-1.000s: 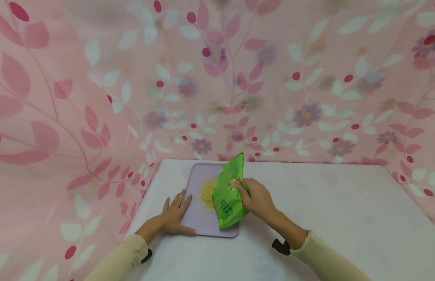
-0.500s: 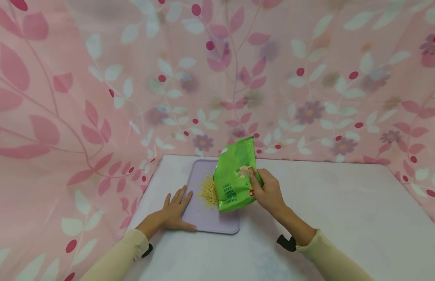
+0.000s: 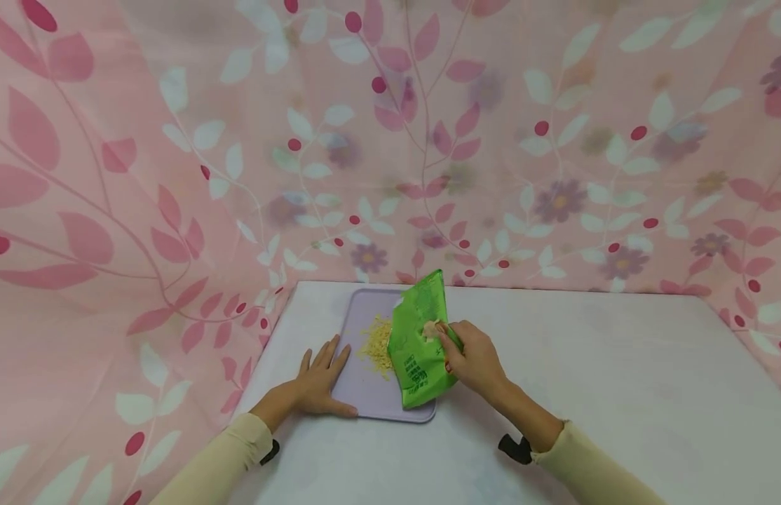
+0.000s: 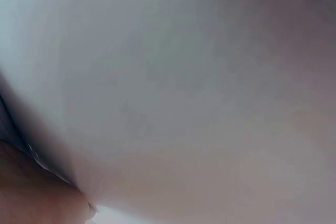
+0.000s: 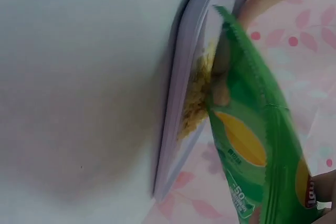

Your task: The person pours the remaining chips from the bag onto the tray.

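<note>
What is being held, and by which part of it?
The right hand grips the green bag by its right edge in the head view; the left hand holds nothing.

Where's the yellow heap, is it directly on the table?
No, in the head view the yellow heap lies on the lilac tray.

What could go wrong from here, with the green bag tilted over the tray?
The green bag overlaps the right side of the tray, so yellow pieces might land on the table.

The right hand's grip holds the bag near one side, so it could swing or slip.

The tray's rim looks low, so pieces could scatter over it.
</note>
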{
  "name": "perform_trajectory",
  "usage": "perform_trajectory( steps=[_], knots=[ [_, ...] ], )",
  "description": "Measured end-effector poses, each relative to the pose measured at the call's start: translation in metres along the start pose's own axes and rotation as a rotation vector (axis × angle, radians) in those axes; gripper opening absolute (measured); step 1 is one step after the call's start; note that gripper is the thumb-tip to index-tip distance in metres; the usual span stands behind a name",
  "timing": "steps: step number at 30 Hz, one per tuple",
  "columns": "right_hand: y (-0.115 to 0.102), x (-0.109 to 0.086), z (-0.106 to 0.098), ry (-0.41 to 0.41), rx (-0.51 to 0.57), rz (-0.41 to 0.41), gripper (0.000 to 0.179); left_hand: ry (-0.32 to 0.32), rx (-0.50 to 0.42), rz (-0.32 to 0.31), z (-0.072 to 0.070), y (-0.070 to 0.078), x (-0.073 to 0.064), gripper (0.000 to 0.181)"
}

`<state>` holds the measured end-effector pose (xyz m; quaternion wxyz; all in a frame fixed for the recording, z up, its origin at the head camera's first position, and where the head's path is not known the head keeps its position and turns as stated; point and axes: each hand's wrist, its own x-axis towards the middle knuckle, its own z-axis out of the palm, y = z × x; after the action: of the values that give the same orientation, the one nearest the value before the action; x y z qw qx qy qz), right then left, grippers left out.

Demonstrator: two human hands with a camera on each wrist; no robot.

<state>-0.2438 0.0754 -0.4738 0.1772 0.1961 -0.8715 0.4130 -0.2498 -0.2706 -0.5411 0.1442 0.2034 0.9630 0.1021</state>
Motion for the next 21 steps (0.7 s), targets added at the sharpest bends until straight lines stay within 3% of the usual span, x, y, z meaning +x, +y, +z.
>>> perform_trajectory(
  steps=[6, 9, 13, 15, 17, 21],
  knots=[
    [0.003, 0.001, -0.008, 0.038, 0.055, 0.01, 0.008, -0.001, 0.013, -0.009, 0.0, 0.005, -0.001, 0.135],
    [0.001, 0.007, -0.02, 0.154, 0.137, -0.005, 0.007, -0.002, 0.009, 0.002, 0.0, 0.005, 0.0, 0.135],
    [-0.005, 0.017, -0.036, 0.341, 0.215, -0.092, 0.007, -0.012, 0.009, 0.006, 0.0, 0.005, 0.002, 0.135],
    [-0.007, 0.019, -0.038, 0.385, 0.227, -0.124, 0.007, -0.011, 0.003, 0.007, 0.0, 0.004, 0.001, 0.136],
    [-0.008, 0.017, -0.033, 0.34, 0.197, -0.135, 0.008, -0.005, -0.001, 0.008, 0.001, 0.003, 0.001, 0.136],
    [-0.004, 0.005, -0.016, 0.129, 0.068, -0.089, 0.009, 0.021, -0.046, 0.033, 0.001, 0.005, -0.002, 0.136]
  ],
)
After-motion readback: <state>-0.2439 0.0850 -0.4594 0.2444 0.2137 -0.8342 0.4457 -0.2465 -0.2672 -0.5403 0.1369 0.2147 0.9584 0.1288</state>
